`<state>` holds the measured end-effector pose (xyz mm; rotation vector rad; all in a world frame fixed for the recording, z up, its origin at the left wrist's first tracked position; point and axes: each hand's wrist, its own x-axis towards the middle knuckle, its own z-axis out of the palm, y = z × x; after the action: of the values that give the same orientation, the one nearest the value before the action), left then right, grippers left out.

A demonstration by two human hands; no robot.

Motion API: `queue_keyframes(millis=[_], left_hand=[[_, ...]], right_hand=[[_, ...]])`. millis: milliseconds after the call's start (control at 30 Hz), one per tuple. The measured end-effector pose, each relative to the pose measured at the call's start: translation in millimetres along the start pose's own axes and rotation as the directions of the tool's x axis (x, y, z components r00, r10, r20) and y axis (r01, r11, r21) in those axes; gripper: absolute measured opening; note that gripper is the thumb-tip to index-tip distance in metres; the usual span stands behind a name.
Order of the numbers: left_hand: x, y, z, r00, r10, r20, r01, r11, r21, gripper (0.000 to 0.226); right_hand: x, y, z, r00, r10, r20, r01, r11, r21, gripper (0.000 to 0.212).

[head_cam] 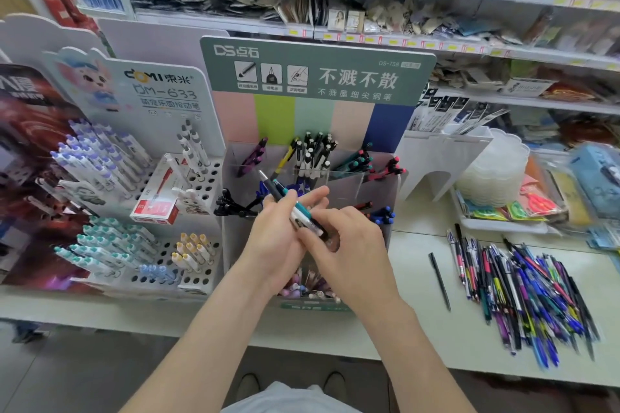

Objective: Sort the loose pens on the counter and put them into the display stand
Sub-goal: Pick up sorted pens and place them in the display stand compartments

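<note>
A green-headed display stand point(315, 77) with clear tiered pockets stands at the counter's middle. Its pockets hold purple, black-white, teal, red and blue pens sorted by colour. In front of it my left hand point(278, 238) holds a small bunch of pens point(285, 198), teal and black among them, lying across its palm with the tips pointing up-left. My right hand point(342, 238) pinches the lower end of that bunch. A heap of loose mixed-colour pens point(523, 292) lies on the white counter point(416, 312) to the right, with a single black pen point(439, 282) apart on its left.
A white peg-hole stand point(141, 178) with purple, teal and yellow pens and a red box point(157, 198) sits to the left. A white arched holder point(439, 157) and a tray of plastic packets point(500, 198) stand at the right back. Shelves of goods run behind.
</note>
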<state>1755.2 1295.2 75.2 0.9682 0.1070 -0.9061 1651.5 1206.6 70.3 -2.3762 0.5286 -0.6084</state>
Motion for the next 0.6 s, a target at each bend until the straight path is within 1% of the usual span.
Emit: queue_keyframes(millis=[67, 100, 167, 200, 267, 300, 400, 433, 467, 533, 567, 600], left_hand=[[2, 2, 5, 1.000, -0.016, 0.019, 0.016, 1.000, -0.023, 0.053], [2, 3, 8, 1.000, -0.010, 0.024, 0.010, 0.999, -0.037, 0.053], [2, 8, 16, 0.999, 0.022, 0.037, -0.021, 0.999, -0.037, 0.048], [2, 10, 19, 0.998, 0.044, 0.039, -0.044, 0.999, -0.017, 0.046], [5, 15, 22, 0.995, 0.098, 0.030, -0.099, 0.995, 0.017, 0.040], [7, 17, 23, 0.992, 0.126, 0.014, -0.126, 0.992, 0.010, 0.033], [12, 25, 27, 0.980, 0.198, -0.010, -0.199, 0.978, -0.056, 0.013], [13, 28, 28, 0.976, 0.219, -0.008, -0.219, 0.974, -0.053, 0.011], [14, 31, 30, 0.972, 0.235, 0.001, -0.235, 0.972, -0.022, 0.013], [16, 35, 32, 0.961, 0.276, 0.015, -0.276, 0.959, 0.056, 0.017], [17, 37, 35, 0.955, 0.297, 0.020, -0.298, 0.952, 0.076, 0.021], [18, 37, 38, 0.947, 0.320, 0.029, -0.321, 0.943, 0.083, 0.025]], right_hand=[[1, -4, 2, 0.999, -0.006, -0.045, 0.004, 0.999, -0.050, 0.027], [2, -7, 3, 0.996, 0.009, -0.092, -0.013, 0.999, -0.040, 0.024], [4, -12, 5, 0.981, 0.076, -0.177, -0.066, 0.996, 0.063, 0.019], [6, -13, 5, 0.971, 0.152, -0.186, -0.120, 0.977, 0.175, 0.017], [14, -15, 0, 0.935, 0.335, -0.115, -0.259, 0.869, 0.422, 0.015], [18, -16, -4, 0.921, 0.382, -0.074, -0.301, 0.819, 0.490, 0.013], [28, -17, -18, 0.904, 0.428, -0.016, -0.357, 0.774, 0.524, 0.008], [31, -17, -22, 0.884, 0.467, 0.027, -0.401, 0.727, 0.557, 0.008], [34, -16, -26, 0.852, 0.513, 0.103, -0.456, 0.633, 0.625, 0.008], [40, -16, -31, 0.776, 0.562, 0.284, -0.536, 0.352, 0.767, 0.010], [42, -17, -33, 0.761, 0.562, 0.325, -0.542, 0.273, 0.795, 0.010], [44, -17, -33, 0.757, 0.560, 0.336, -0.537, 0.240, 0.809, 0.009]])
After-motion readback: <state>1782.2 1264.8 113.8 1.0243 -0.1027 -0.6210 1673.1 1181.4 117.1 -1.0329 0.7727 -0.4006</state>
